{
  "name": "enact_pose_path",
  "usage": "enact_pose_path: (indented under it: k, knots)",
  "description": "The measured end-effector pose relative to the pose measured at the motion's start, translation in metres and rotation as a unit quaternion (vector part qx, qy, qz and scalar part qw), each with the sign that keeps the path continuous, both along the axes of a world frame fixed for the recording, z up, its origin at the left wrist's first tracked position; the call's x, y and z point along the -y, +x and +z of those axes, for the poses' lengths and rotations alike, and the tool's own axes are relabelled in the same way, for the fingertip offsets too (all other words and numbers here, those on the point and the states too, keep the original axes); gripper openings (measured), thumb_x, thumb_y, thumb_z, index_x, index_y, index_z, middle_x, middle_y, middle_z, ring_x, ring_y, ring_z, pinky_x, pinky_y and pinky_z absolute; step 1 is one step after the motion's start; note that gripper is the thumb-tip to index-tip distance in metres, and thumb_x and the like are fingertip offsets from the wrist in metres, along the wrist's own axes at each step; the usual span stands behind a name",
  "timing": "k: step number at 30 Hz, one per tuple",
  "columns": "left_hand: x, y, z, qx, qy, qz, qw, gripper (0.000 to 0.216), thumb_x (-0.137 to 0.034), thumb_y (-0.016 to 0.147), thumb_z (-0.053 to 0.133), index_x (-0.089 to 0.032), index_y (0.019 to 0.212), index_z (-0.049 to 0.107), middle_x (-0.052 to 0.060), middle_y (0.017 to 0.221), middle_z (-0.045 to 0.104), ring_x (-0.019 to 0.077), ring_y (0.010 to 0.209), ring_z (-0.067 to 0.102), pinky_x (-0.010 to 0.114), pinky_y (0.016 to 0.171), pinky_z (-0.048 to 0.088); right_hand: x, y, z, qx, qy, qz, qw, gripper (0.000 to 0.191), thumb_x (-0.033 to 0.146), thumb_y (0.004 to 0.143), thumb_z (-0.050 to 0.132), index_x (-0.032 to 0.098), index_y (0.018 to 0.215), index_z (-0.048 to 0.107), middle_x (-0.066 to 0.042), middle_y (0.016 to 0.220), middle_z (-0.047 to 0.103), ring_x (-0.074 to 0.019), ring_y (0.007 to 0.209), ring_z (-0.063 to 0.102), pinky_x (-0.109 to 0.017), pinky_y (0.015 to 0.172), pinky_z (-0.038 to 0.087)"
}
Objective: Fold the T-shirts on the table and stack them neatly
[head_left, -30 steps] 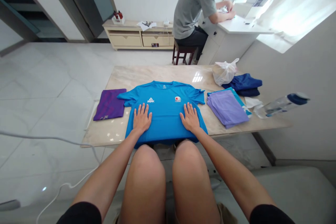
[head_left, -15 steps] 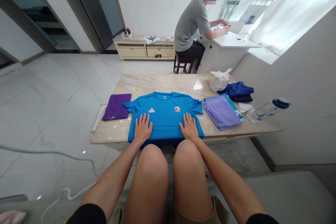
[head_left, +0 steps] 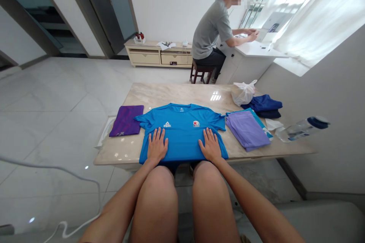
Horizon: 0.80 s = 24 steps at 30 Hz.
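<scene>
A blue T-shirt [head_left: 182, 136] lies spread front side up on the marble-topped table [head_left: 173, 93], its collar toward the far side and its lower part at the near edge. My left hand [head_left: 157, 146] rests flat on the shirt's left part, fingers spread. On the right part lies my right hand [head_left: 210, 145], also flat with fingers apart. Left of the shirt is a folded purple garment [head_left: 127, 120], close to the sleeve. Beyond the other sleeve sits a folded lavender garment [head_left: 247, 130], partly covering a light-blue one [head_left: 260, 123].
Dark blue clothes [head_left: 264, 105], a white plastic bag [head_left: 244, 93] and a clear bottle [head_left: 303, 129] occupy the table's right end. Across the room a person [head_left: 212, 30] sits on a stool at a white desk [head_left: 256, 51]. A pale cable [head_left: 57, 169] crosses the left foreground.
The view has shifted slightly, so the table appears lower. Both hands stay flat on the T-shirt, which shows little visible change. The seated person's hands have moved a little.
</scene>
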<state>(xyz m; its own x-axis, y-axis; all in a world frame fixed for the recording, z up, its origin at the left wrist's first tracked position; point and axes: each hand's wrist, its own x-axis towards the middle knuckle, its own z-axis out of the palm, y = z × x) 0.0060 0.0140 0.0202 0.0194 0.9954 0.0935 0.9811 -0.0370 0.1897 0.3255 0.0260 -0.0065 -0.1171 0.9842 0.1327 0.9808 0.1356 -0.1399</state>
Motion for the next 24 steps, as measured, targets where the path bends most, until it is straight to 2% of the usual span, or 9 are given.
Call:
enact_pose_path:
  k: [11, 24]
  knots:
    - [-0.0007, 0.0008, -0.0038, -0.005, 0.011, 0.006, 1.0, 0.065, -0.038, 0.115, 0.034, -0.017, 0.175, 0.042, 0.012, 0.184, 0.035, 0.0341, 0.172, 0.031, 0.062, 0.141, 0.023, -0.0043, -0.0002, 0.0008, 0.008, -0.01, -0.004, 1.0, 0.072, 0.048, 0.115, 0.034, 0.01, 0.177, 0.038, -0.014, 0.186, 0.027, -0.0305, 0.173, 0.024, -0.052, 0.14, 0.019]
    - [-0.0024, -0.0039, -0.0078, 0.005, 0.027, -0.002, 1.0, 0.063, -0.036, 0.114, 0.037, -0.021, 0.174, 0.046, 0.011, 0.181, 0.04, 0.0335, 0.17, 0.036, 0.062, 0.139, 0.028, -0.0059, -0.001, 0.004, 0.009, -0.021, -0.008, 1.0, 0.072, 0.048, 0.116, 0.036, 0.011, 0.177, 0.038, -0.014, 0.186, 0.027, -0.0312, 0.173, 0.023, -0.052, 0.14, 0.018]
